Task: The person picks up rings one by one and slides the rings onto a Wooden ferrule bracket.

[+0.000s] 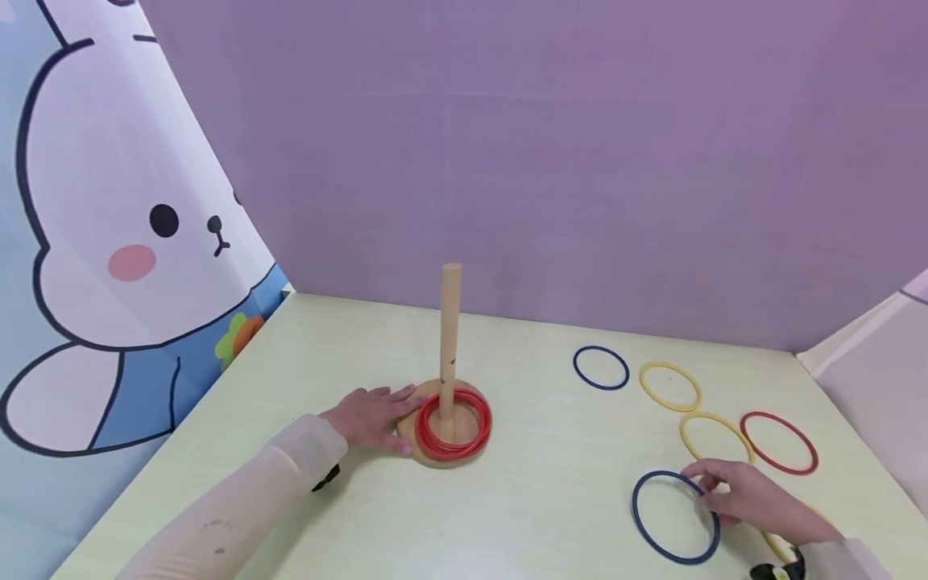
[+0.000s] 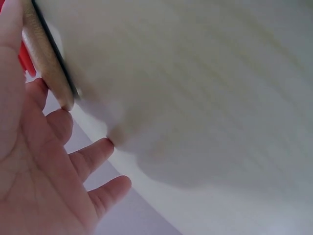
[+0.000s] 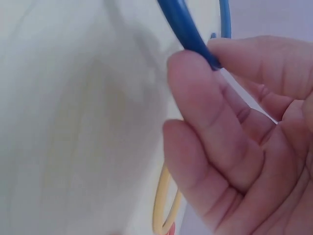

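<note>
A wooden peg stand rises from a round base on the table, and several red rings lie around its foot. My left hand rests on the left side of that base, fingers spread. In the left wrist view its fingers touch or lie near the edge of the wooden base. At the right, my right hand pinches the edge of a dark blue ring. The right wrist view shows the blue ring between thumb and fingertips, tilted and apparently raised off the table.
Beyond the right hand lie another blue ring, two yellow rings, one farther back and one nearer, and a red ring. Another yellow ring is partly hidden under the right wrist. A purple partition stands along the table's back edge.
</note>
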Motion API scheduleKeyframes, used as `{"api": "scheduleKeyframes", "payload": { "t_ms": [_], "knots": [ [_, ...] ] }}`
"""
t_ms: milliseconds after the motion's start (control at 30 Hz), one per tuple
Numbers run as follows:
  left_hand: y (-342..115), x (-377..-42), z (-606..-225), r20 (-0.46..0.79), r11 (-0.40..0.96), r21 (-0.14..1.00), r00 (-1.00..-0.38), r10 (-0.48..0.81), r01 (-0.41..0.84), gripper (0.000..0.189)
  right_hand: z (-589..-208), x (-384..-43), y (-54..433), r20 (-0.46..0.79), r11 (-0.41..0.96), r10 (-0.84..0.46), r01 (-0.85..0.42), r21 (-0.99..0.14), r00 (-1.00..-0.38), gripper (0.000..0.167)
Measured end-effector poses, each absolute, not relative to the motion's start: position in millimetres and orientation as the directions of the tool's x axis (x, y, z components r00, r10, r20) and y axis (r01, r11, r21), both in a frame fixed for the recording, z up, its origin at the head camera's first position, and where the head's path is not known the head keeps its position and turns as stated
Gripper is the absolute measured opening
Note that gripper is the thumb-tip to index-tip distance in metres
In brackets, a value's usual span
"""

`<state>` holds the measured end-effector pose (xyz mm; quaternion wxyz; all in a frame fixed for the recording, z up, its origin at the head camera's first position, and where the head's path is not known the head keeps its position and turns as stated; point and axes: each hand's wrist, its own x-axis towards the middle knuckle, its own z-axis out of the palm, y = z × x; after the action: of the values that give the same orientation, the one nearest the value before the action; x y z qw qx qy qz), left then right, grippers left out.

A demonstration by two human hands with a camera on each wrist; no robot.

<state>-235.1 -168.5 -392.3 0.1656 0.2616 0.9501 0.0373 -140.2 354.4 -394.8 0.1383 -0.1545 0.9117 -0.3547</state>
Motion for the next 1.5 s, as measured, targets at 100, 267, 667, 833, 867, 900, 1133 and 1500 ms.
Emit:
{"api": "scheduleKeyframes", "payload": {
  "t_ms": [100,267,667,833,867,900,1133,1500],
  "knots": [
    [-168,-237,-393,-0.304,0.865,0.16,-0.81,0.501,0.475,0.087,-392,-141,350,-0.2,0.679,-0.358,-0.108,-0.726,-0.912,0.03],
    [-167,-239,-392,-0.305,0.864,0.162,-0.809,0.503,0.476,0.087,-388,-143,340,-0.183,0.643,-0.364,-0.105,-0.758,-0.913,0.033],
    [-167,-237,-392,-0.314,0.875,0.183,-0.817,0.485,0.449,0.086,-377,-147,311,-0.17,0.553,-0.254,0.001,-0.833,-0.952,0.042],
    [-167,-236,-392,-0.315,0.879,0.182,-0.821,0.476,0.44,0.084,-371,-148,300,-0.168,0.496,-0.258,0.019,-0.868,-0.952,0.046],
    [-167,-236,-391,-0.317,0.883,0.18,-0.824,0.47,0.434,0.084,-370,-148,297,-0.171,0.484,-0.265,0.022,-0.875,-0.949,0.047],
    [-167,-236,-391,-0.313,0.88,0.181,-0.822,0.475,0.44,0.084,-369,-149,296,-0.168,0.475,-0.281,0.015,-0.88,-0.945,0.047],
    [-164,-234,-386,-0.304,0.879,0.193,-0.825,0.476,0.436,0.083,-361,-155,279,-0.199,0.452,-0.3,0.045,-0.891,-0.933,0.047],
    [-164,-234,-387,-0.319,0.884,0.172,-0.824,0.468,0.435,0.085,-360,-161,249,-0.172,0.403,-0.312,0.034,-0.914,-0.934,0.046]
  ]
}}
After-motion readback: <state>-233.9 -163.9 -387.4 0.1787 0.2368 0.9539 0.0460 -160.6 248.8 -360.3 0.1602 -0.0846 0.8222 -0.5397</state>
